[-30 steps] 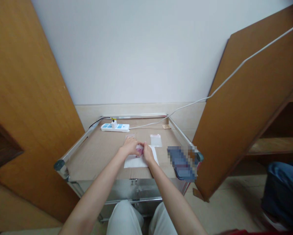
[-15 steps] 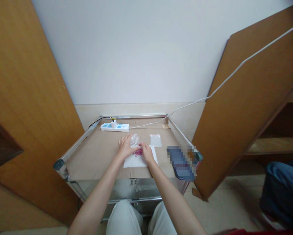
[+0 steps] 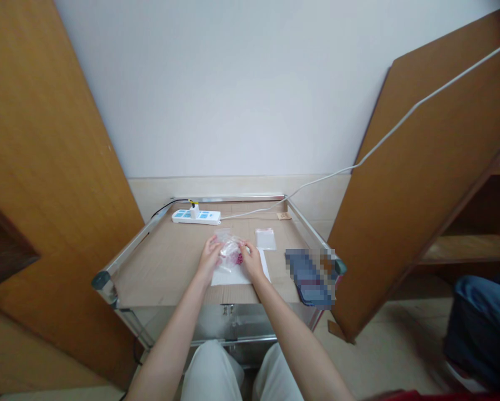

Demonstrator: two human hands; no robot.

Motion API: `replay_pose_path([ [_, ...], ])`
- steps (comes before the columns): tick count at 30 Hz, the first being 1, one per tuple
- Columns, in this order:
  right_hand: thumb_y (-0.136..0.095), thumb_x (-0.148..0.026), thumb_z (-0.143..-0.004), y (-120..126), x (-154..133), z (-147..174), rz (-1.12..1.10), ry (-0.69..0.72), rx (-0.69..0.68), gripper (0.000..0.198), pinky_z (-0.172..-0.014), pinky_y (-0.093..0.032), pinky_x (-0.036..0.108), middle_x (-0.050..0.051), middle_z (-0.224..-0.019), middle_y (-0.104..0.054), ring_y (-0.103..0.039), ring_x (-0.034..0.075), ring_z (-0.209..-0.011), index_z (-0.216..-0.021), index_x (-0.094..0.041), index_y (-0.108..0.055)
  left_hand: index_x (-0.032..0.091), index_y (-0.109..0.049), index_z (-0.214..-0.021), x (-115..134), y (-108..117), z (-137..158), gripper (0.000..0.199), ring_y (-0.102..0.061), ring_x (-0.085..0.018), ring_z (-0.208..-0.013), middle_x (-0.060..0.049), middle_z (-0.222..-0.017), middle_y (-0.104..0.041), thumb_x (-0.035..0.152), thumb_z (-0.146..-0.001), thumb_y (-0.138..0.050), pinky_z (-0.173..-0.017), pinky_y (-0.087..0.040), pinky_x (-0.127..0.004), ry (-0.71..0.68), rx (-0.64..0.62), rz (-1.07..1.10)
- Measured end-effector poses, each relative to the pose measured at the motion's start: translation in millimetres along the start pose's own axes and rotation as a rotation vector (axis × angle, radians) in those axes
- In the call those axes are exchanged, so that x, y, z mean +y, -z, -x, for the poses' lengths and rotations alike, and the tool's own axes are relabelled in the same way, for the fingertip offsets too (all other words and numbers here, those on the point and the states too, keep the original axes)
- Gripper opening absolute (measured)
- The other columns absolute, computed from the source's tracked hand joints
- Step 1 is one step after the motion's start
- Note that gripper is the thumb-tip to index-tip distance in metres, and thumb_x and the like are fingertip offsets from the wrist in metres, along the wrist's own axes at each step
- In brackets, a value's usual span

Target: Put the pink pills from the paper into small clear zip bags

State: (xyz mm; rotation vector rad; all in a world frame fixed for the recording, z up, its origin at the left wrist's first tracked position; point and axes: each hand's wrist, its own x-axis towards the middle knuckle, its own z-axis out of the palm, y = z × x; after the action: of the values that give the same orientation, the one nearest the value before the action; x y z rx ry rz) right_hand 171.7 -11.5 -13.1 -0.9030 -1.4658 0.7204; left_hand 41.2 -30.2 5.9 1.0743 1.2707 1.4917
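A crinkled clear plastic bag (image 3: 229, 248) is stretched between my two hands above a white sheet of paper (image 3: 225, 278). My left hand (image 3: 210, 255) is closed on the bag's left side. At the right edge, my right hand (image 3: 252, 259) pinches the plastic with its thumb and fingers. Small dark-pink beads (image 3: 239, 258) show beside my right fingertips, partly behind the bag; whether they lie inside it or on the paper I cannot tell. Just beyond my right hand lies a flat clear packet (image 3: 266, 239).
The cardboard-covered cart top (image 3: 158, 262) has raised metal rails. A white power strip (image 3: 196, 216) with a plug lies at the back left, its cable (image 3: 316, 181) running right. A dark blurred-out item (image 3: 310, 278) sits at the right edge. Someone's knee (image 3: 479, 317) shows at far right.
The bag has come forward over the paper and beads and is spread wider. My left hand has shifted slightly left and closed on it; my right hand has barely moved.
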Motion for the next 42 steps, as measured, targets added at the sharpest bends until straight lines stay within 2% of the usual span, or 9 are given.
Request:
replay_pose_path([
  [4,-0.039,-0.032,-0.078,0,-1,2,-0.003,0.024,-0.029,0.023,-0.072,-0.037,0.024,0.002,-0.075,-0.057,-0.051,0.014,-0.075,-0.068,-0.018,-0.053,0.021,-0.040,-0.106,-5,0,7,0.052,-0.042,-0.001,-0.035,-0.002,-0.081,-0.059,0.045,-0.062,-0.055,-0.029,-0.019,-0.012,0.083,-0.084,0.098],
  [11,-0.041,-0.030,-0.077,0,-4,3,-0.014,0.061,-0.112,0.021,-0.072,-0.038,0.024,0.003,-0.079,-0.058,-0.051,0.014,-0.080,-0.067,-0.018,-0.055,0.016,-0.047,-0.094,-10,1,12,0.045,-0.037,-0.001,-0.026,0.000,-0.063,-0.060,0.048,-0.064,-0.052,-0.026,-0.015,-0.012,0.103,-0.152,0.128],
  [15,-0.042,-0.030,-0.077,0,-3,3,-0.005,0.051,-0.152,0.021,-0.063,-0.039,0.022,0.003,-0.079,-0.058,-0.052,0.014,-0.077,-0.071,-0.017,-0.057,0.015,-0.048,-0.095,-9,3,15,0.044,-0.040,-0.004,-0.026,-0.001,-0.055,-0.060,0.048,-0.066,-0.050,-0.026,-0.019,-0.013,0.121,-0.189,0.113],
  [19,-0.042,-0.029,-0.076,0,-2,3,-0.006,0.062,-0.163,0.020,-0.060,-0.039,0.020,0.003,-0.080,-0.058,-0.052,0.013,-0.077,-0.074,-0.017,-0.058,0.014,-0.051,-0.096,-11,4,16,0.045,-0.047,-0.008,-0.030,-0.001,-0.051,-0.060,0.047,-0.065,-0.052,-0.028,-0.026,-0.014,0.143,-0.168,0.131],
  [22,-0.043,-0.029,-0.076,0,-2,3,-0.002,0.062,-0.161,0.019,-0.061,-0.039,0.021,0.003,-0.078,-0.058,-0.052,0.013,-0.076,-0.073,-0.017,-0.058,0.013,-0.055,-0.089,-13,4,15,0.040,-0.052,-0.011,-0.037,-0.001,-0.050,-0.060,0.043,-0.062,-0.057,-0.036,-0.036,-0.017,0.164,-0.132,0.184],
  [26,-0.043,-0.028,-0.076,-1,-1,3,-0.014,0.058,-0.142,0.019,-0.066,-0.039,0.022,0.003,-0.077,-0.058,-0.052,0.014,-0.076,-0.074,-0.017,-0.058,0.013,-0.060,-0.077,-13,2,13,0.030,-0.057,-0.013,-0.048,-0.002,-0.059,-0.063,0.035,-0.057,-0.063,-0.047,-0.044,-0.023,0.172,-0.108,0.291],
  [30,-0.044,-0.029,-0.076,-1,-1,4,-0.034,0.060,-0.126,0.019,-0.070,-0.040,0.024,0.003,-0.078,-0.058,-0.053,0.014,-0.077,-0.074,-0.017,-0.058,0.012,-0.062,-0.068,-12,1,13,0.024,-0.057,-0.012,-0.052,-0.003,-0.065,-0.064,0.030,-0.053,-0.067,-0.052,-0.045,-0.024,0.178,-0.132,0.315],
  [36,-0.045,-0.029,-0.076,-2,1,4,-0.020,0.054,-0.144,0.018,-0.068,-0.040,0.024,0.004,-0.079,-0.058,-0.053,0.014,-0.078,-0.073,-0.017,-0.058,0.012,-0.063,-0.076,-12,0,13,0.029,-0.057,-0.012,-0.052,-0.005,-0.067,-0.065,0.029,-0.053,-0.068,-0.053,-0.045,-0.024,0.165,-0.134,0.308],
  [42,-0.046,-0.028,-0.075,-1,-2,5,-0.007,0.107,-0.142,0.016,-0.069,-0.041,0.024,0.004,-0.077,-0.058,-0.053,0.014,-0.076,-0.072,-0.017,-0.058,0.011,-0.064,-0.073,-14,-1,12,0.027,-0.057,-0.012,-0.056,-0.006,-0.068,-0.066,0.027,-0.052,-0.069,-0.057,-0.045,-0.024,0.163,-0.113,0.335],
])
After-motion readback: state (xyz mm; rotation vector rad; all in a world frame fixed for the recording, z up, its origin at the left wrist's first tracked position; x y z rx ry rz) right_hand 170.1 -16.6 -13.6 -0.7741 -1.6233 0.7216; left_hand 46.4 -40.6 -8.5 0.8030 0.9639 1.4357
